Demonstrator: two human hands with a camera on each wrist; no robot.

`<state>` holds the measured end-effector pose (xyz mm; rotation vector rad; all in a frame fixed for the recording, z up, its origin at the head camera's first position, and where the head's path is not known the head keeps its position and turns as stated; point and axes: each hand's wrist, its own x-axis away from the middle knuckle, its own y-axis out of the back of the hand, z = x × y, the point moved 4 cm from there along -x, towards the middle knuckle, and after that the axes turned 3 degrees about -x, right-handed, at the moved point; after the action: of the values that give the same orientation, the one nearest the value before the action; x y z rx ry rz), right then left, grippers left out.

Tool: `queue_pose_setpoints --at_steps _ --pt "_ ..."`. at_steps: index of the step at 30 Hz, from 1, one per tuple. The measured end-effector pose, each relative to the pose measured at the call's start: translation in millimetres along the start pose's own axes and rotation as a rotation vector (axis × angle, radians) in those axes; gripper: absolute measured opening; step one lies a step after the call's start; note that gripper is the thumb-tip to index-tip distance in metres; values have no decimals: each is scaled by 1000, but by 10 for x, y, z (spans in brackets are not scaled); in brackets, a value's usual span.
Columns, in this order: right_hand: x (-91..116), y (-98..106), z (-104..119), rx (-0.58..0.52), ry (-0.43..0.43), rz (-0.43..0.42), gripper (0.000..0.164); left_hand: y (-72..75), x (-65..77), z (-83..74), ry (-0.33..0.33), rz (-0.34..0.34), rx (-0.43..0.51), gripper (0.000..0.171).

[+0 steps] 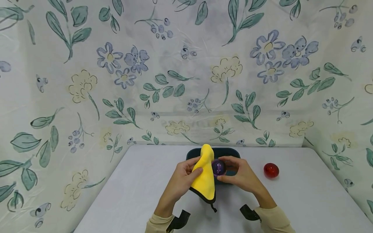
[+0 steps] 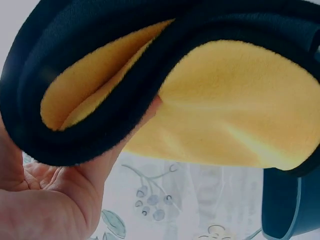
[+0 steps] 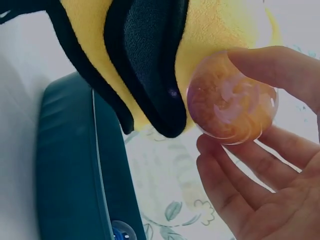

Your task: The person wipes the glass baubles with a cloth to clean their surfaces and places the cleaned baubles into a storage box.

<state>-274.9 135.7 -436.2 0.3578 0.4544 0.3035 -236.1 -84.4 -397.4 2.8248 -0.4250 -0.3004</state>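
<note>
- Ball (image 1: pixel 219 167): just right of cloth (image 1: pixel 206 183); right hand (image 1: pixel 239 173) pinches it, thumb opposite fingers. Likely rigid, slippery; grip around its middle.
- Cloth: left hand (image 1: pixel 185 178) pinches it; looks soft, light.

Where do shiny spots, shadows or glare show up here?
Head view: bright glints on the red ball and purple ball, soft shadow on the table before the dark tray; left wrist view: pale sheen on the yellow cloth; right wrist view: the cloth's top looks washed out.
</note>
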Motion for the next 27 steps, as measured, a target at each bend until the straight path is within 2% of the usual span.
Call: queue_pose_setpoints --at_steps 8,15,21,27 --pt "13 -10 17 -3 27 45 57 -14 -11 -5 -15 -36 -37 49" --pt "49 -47 96 -73 47 96 56 -10 4 -5 -21 -41 -72 49" --pt "93 -119 176 -100 80 130 54 11 30 22 -21 -25 -105 50" --pt "130 -151 232 -116 86 99 53 40 49 54 -13 19 -96 50"
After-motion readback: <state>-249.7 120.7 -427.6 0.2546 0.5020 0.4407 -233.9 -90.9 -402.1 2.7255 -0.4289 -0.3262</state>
